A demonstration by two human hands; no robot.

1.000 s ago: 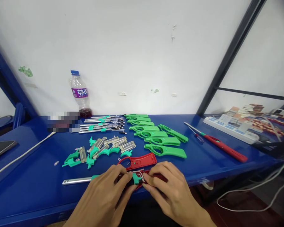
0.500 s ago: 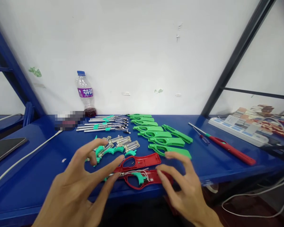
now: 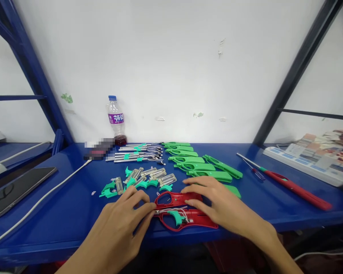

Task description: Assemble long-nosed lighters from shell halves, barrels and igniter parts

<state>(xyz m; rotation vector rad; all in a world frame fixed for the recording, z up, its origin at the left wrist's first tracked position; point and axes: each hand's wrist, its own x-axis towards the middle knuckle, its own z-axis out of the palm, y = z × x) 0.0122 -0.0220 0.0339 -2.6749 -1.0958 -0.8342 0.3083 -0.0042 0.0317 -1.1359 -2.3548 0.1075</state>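
1. Left hand [image 3: 122, 220]: thumb and forefinger pinching the narrow end of the lower red shell [image 3: 200, 219].
2. Lower red shell: extends rightward from those fingers along the table's [image 3: 74, 217] near edge, green trigger [image 3: 176, 217] inside.
3. Upper red shell [image 3: 179, 199]: just beyond, roughly parallel.
4. Right hand [image 3: 220, 201]: fingers spread over the upper red shell's wide end, the nearer hand there; contact unclear.

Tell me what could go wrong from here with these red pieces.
The white wires lie exposed over the lower red half, so a finger might snag them. That half sits near the front edge of the blue table; a nudge could knock it off. The left hand is at the red pieces' narrow end, so a slip might shift the teal trigger.
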